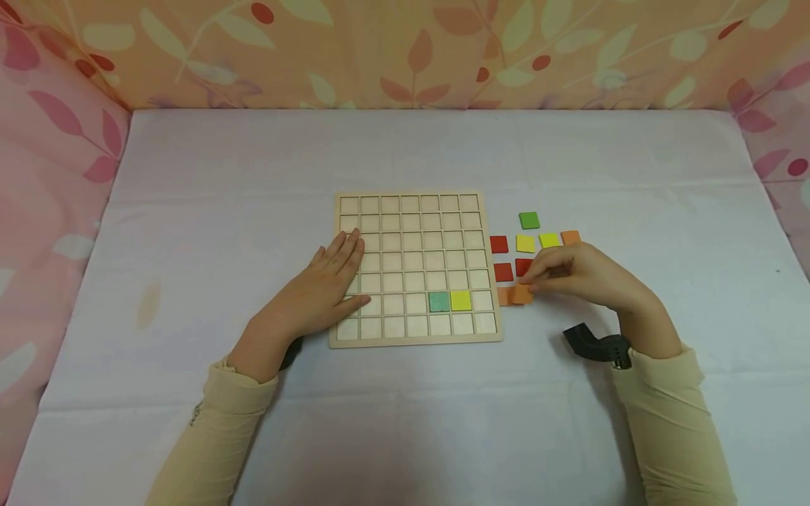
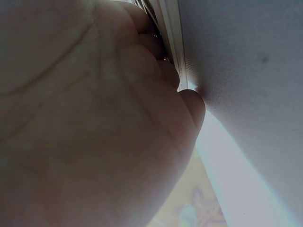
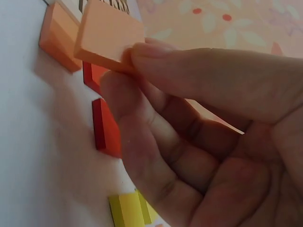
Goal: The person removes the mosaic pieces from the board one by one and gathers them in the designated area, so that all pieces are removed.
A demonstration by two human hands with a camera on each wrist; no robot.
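A square wooden grid board [image 1: 414,339] lies on the white cloth. My left hand [image 1: 319,288] rests flat over its left edge, fingers straight; the left wrist view shows mostly the palm [image 2: 94,118]. Between thumb and fingertips, my right hand [image 1: 585,277] pinches an orange square tile [image 3: 111,35], raised just right of the board. Another orange tile [image 3: 59,38] lies partly behind it, against the board's edge. In the sixth row of the grid sit a teal tile [image 1: 439,302] and a yellow tile [image 1: 460,301], side by side.
Right of the board lie loose tiles: red ones [image 1: 498,244], yellow ones [image 1: 525,244], an orange one [image 1: 571,237] and a green one [image 1: 529,221]. A black wrist device [image 1: 595,344] sticks out at the right wrist. Patterned cloth walls [image 1: 405,56] border the table.
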